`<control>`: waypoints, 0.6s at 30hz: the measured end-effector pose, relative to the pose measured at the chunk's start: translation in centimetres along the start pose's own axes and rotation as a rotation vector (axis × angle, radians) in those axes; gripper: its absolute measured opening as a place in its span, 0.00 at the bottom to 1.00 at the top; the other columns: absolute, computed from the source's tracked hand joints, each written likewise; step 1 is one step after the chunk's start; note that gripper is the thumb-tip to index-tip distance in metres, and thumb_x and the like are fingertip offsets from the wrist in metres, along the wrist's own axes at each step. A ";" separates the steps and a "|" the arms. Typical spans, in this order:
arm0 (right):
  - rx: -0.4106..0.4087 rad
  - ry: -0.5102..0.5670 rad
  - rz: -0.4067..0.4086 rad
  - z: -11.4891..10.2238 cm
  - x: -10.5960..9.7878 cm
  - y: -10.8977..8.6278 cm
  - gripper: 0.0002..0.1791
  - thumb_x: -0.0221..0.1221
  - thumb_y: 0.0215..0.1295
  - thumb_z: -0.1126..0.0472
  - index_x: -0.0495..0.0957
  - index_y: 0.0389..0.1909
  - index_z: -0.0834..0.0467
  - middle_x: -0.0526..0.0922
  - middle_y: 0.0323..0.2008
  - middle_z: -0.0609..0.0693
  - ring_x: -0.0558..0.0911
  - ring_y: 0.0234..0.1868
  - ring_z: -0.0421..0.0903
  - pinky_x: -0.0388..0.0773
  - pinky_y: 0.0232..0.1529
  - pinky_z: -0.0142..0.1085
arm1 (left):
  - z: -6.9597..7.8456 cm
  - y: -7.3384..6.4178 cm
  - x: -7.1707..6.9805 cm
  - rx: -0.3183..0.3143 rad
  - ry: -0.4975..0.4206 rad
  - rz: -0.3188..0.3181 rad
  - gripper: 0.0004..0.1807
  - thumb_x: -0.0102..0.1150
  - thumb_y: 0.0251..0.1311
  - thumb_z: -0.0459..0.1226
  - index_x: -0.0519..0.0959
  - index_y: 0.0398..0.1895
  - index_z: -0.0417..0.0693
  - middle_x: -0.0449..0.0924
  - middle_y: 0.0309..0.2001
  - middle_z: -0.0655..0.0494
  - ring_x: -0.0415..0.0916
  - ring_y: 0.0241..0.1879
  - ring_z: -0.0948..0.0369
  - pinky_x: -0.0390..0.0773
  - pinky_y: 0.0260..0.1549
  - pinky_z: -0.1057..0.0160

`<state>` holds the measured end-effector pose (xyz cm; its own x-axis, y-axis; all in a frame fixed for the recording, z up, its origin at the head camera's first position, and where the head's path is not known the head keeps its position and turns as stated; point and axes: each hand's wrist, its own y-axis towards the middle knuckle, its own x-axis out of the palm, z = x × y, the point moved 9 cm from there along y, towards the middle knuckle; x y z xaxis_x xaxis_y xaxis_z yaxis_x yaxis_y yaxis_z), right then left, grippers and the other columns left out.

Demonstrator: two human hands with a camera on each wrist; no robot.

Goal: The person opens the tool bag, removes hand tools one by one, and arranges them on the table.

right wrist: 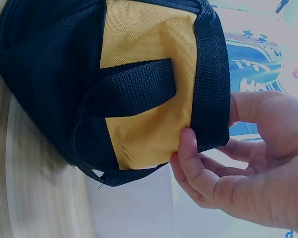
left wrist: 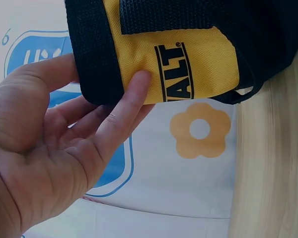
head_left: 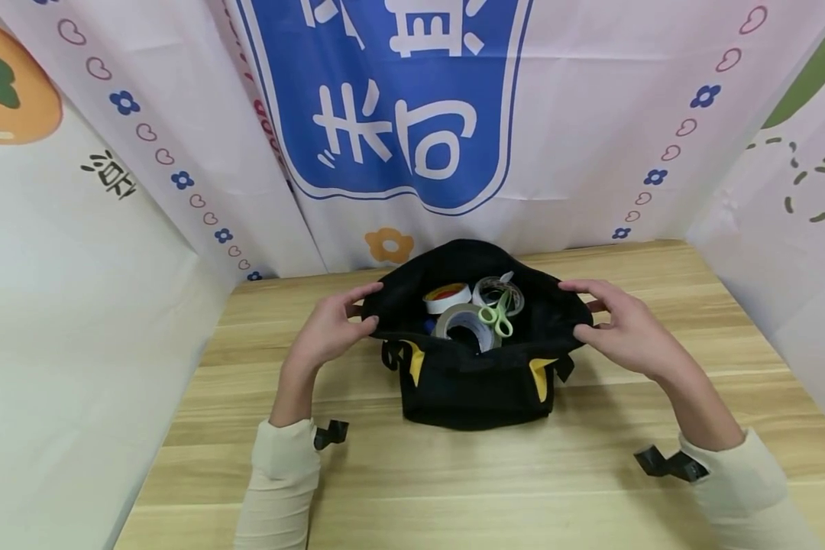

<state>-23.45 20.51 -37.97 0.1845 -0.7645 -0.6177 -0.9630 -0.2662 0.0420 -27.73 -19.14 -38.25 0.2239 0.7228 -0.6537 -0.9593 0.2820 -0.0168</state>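
A black and yellow tool bag stands upright with its mouth spread wide. My left hand grips the left end of its rim, one fingertip on the yellow panel with black lettering in the left wrist view. At the opposite end my right hand holds the rim between thumb and fingers, beside a black strap loop. Inside lie a white tape roll, a wide grey-brown tape roll, another tape roll and light green scissors on top. Something small and blue shows at their left, partly hidden.
The bag rests on a light wood-grain table. Close behind it hangs a white printed cloth with a blue sign, and more cloth walls close in both sides. Black mounts sit at both sleeve cuffs.
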 end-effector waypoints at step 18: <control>-0.090 0.029 0.005 -2.0 1.7 1.1 0.36 0.64 0.72 0.66 0.67 0.79 0.59 0.70 0.77 0.61 0.76 0.66 0.61 0.86 0.55 0.36 | 2.1 -0.3 1.8 0.158 0.018 -0.028 0.32 0.62 0.76 0.42 0.70 0.81 0.55 0.69 0.80 0.44 0.78 0.70 0.39 0.83 0.63 0.39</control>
<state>-23.77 17.75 -37.42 0.1866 -0.7822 -0.5944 -0.9426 -0.3131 0.1161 -26.72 -16.57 -37.87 0.2455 0.7026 -0.6679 -0.9133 0.3986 0.0835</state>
